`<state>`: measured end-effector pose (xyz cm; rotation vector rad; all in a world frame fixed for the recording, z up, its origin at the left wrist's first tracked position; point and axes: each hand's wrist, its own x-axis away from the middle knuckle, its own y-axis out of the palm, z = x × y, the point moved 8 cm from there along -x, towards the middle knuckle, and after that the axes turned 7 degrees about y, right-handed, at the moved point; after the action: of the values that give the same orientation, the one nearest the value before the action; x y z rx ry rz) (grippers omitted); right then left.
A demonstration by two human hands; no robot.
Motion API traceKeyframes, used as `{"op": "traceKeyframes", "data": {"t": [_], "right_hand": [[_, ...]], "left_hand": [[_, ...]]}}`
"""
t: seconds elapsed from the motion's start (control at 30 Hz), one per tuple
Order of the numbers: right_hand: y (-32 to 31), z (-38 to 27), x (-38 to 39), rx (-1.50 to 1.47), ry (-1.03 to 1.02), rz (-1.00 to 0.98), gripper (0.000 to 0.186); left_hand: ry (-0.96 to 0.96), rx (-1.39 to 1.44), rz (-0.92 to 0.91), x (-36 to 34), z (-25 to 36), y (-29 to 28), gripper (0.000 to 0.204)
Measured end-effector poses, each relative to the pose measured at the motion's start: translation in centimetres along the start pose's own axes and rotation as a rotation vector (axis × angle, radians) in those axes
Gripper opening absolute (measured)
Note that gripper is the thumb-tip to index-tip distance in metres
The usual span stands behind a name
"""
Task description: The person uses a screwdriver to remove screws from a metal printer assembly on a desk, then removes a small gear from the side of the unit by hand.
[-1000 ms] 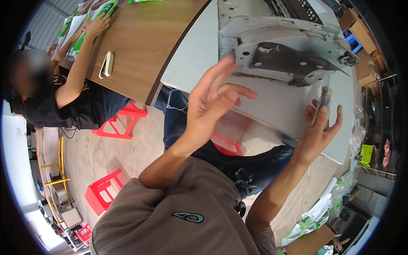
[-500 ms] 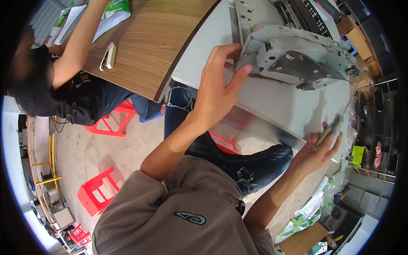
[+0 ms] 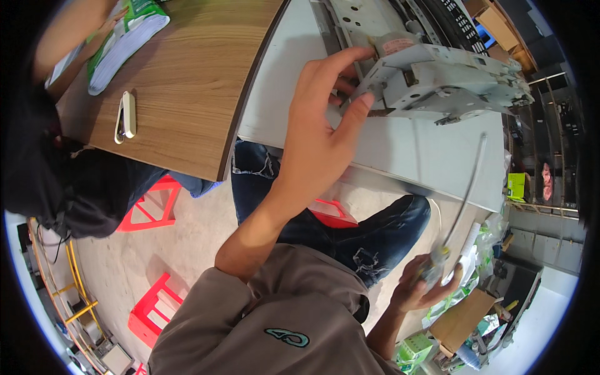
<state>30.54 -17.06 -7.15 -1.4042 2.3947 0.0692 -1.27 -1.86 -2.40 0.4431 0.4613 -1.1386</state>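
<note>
My left hand (image 3: 326, 119) grips the left corner of a grey metal machine frame (image 3: 431, 78), with the thumb on the near side and the fingers curled behind the edge. This frame has holes, bent plates and a dark slotted strip at its far side. Low on the right, away from the machine, my right hand (image 3: 417, 289) is closed round the handle of a long-shafted screwdriver (image 3: 440, 255). Its shaft points up and away, with the tip over the right end of the white table (image 3: 400, 147).
A brown wooden table (image 3: 187, 87) adjoins on the left and bears a white stapler (image 3: 127, 117) and a green-and-white packet (image 3: 131, 44). Another person sits there. Red stools (image 3: 150, 312) stand on the floor. A cardboard box (image 3: 462, 322) and plastic bags lie at the lower right.
My right hand has drawn back toward me and down from the table with the screwdriver, now pointing its shaft away. My left hand stays at the frame's corner. The view has shifted slightly.
</note>
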Motion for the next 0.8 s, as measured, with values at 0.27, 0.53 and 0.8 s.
{"op": "traceKeyframes", "data": {"t": [0.27, 0.53, 0.8], "right_hand": [[3.9, -0.8, 3.1, -0.034, -0.016, -0.252, 0.085], [3.7, -1.1, 3.8, 0.245, -0.020, -0.218, 0.091], [1.9, -1.9, 3.1, 0.271, 0.175, -0.104, 0.096]], "left_hand": [[0.025, -0.072, -0.098, -0.7, -0.2, 0.4, 0.031], [0.119, -0.204, -0.130, -1.1, 0.5, 0.3, 0.025], [0.113, -0.131, -0.196, -0.3, 1.3, 3.0, 0.028]]}}
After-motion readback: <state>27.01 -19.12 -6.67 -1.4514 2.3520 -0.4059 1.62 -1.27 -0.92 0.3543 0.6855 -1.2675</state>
